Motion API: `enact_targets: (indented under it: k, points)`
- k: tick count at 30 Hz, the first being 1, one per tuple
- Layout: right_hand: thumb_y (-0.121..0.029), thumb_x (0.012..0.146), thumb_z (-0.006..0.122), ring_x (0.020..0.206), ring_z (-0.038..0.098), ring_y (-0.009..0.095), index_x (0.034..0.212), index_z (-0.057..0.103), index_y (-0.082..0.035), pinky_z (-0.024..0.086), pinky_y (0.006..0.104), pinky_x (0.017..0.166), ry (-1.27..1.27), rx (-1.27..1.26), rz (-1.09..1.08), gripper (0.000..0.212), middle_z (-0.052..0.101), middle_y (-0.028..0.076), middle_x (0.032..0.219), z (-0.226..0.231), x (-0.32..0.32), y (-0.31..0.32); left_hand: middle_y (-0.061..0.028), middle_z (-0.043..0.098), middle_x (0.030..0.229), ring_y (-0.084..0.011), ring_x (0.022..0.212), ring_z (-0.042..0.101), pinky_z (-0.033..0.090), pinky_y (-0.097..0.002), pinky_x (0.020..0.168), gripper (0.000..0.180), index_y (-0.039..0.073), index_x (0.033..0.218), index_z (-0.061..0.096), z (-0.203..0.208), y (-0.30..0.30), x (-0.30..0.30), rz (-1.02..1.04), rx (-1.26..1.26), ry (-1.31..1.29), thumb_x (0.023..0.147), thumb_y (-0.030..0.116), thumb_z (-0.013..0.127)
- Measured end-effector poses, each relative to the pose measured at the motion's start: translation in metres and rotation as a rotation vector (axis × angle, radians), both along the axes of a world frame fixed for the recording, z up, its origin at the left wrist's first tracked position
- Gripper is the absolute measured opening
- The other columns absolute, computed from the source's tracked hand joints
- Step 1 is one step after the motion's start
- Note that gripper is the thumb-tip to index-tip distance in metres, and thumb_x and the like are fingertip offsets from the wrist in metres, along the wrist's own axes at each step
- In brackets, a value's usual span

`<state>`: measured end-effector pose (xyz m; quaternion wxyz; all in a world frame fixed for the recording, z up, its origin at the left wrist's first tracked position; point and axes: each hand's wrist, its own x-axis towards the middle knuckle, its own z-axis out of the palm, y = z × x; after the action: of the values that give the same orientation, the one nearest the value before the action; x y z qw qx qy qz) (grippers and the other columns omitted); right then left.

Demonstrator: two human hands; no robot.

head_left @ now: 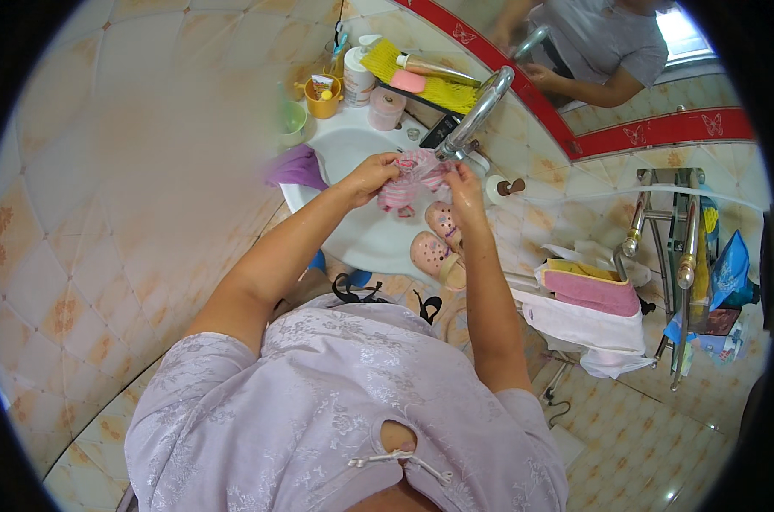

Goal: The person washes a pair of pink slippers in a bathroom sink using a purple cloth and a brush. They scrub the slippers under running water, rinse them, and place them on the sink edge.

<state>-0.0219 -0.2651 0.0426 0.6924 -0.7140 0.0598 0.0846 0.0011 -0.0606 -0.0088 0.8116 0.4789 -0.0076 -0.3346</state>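
Over the white sink (346,235), both hands hold a wet-looking pink-and-white striped cloth piece (397,196), partly see-through in the middle. Whether it is a garment or something else, I cannot tell. My left hand (375,177) pinches its left side, fingers closed. At the other side, my right hand (466,192) grips it just below the chrome faucet (481,115). The spout reaches close to the cloth. A pair of pink clogs (431,253) with small charms sits at the sink's right edge, beside my right wrist.
Behind the basin stand a yellow mug (323,104), a white pump bottle (359,77) and a pink jar (387,109). Yellow netting (385,61) with pink soap (407,81) lies on a ledge. Purple cloth (298,168) hangs over the left rim; towels (587,294) hang at right.
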Motion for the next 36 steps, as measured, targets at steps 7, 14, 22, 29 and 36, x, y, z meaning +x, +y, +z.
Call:
enact_targets:
  k: [7, 14, 22, 29, 36]
  points:
    - [-0.007, 0.086, 0.055, 0.086, 0.058, 0.013, 0.111, 0.061, 0.003, 0.046, 0.0269, 0.079, 0.000, -0.004, 0.011, 0.027, 0.064, 0.005, 0.096, 0.020, 0.022, -0.005, -0.0022, 0.065, 0.103, -0.0103, 0.090, 0.061, 0.050, -0.0261, 0.079, 0.033, 0.003, 0.113, 0.061, 0.013, 0.020, -0.002, -0.281, 0.034, 0.012, 0.085, 0.021, 0.065]
    - [-0.004, 0.088, 0.055, 0.079, 0.058, 0.010, 0.108, 0.064, 0.001, 0.047, 0.0246, 0.071, -0.013, 0.105, 0.091, 0.022, 0.064, 0.003, 0.089, 0.017, 0.033, 0.006, -0.0022, 0.067, 0.087, -0.0105, 0.078, 0.062, 0.052, -0.0286, 0.071, 0.029, 0.003, 0.103, 0.064, 0.017, 0.027, -0.003, -0.356, 0.157, -0.133, 0.079, 0.017, 0.073]
    - [-0.005, 0.089, 0.050, 0.068, 0.060, 0.014, 0.113, 0.063, 0.000, 0.050, 0.0287, 0.059, -0.032, -0.299, 0.163, 0.028, 0.064, 0.004, 0.083, -0.003, 0.026, 0.010, -0.0091, 0.067, 0.088, -0.0207, 0.080, 0.066, 0.056, -0.0363, 0.077, 0.014, 0.002, 0.095, 0.063, 0.021, 0.036, 0.014, 0.158, -0.264, 0.247, 0.087, 0.014, 0.061]
    - [-0.046, 0.100, 0.037, 0.108, 0.060, 0.022, 0.135, 0.046, -0.002, 0.053, 0.0382, 0.086, 0.173, 0.614, 0.233, 0.057, 0.058, 0.011, 0.125, -0.005, 0.003, 0.050, -0.0153, 0.063, 0.110, -0.0308, 0.107, 0.059, 0.043, -0.0497, 0.100, 0.029, 0.001, 0.115, 0.053, 0.019, 0.008, 0.016, 0.348, -0.785, 0.339, 0.095, 0.022, 0.049]
    - [-0.045, 0.100, 0.041, 0.118, 0.055, 0.024, 0.135, 0.044, -0.006, 0.049, 0.0428, 0.096, 0.290, 0.582, 0.177, 0.053, 0.055, 0.008, 0.128, -0.003, 0.002, 0.040, -0.0119, 0.064, 0.109, -0.0254, 0.103, 0.061, 0.046, -0.0422, 0.098, 0.029, 0.003, 0.115, 0.056, 0.033, -0.004, 0.004, 0.211, -0.507, 0.156, 0.094, 0.023, 0.057]
